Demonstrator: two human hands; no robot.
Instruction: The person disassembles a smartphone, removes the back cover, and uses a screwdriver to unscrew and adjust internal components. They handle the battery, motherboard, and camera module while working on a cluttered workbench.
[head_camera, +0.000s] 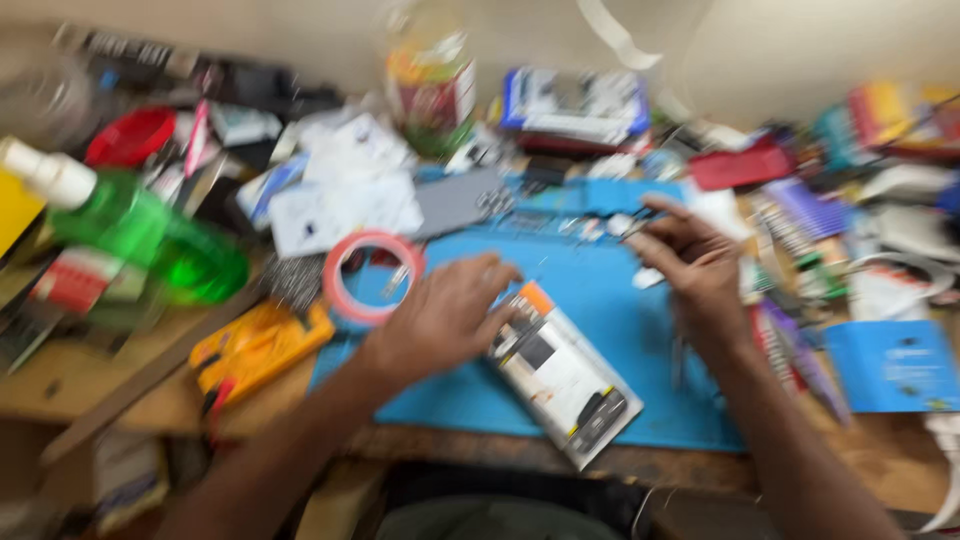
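Head view, blurred: your left hand (440, 315) rests flat, fingers spread, on the white packet (562, 375) lying on the blue mat (650, 400). Your right hand (695, 265) hovers further back, fingers pinched; I cannot tell around what. Next, steady the packet.

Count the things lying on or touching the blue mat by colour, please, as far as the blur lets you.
White and grey: 1, the flat package with an orange corner under the left hand.
Pink: 1, the tape ring at the blue mat's left edge.
Yellow: 1, the handheld meter just off that edge.
Total: 3. The small parts near the right hand are too blurred to count.
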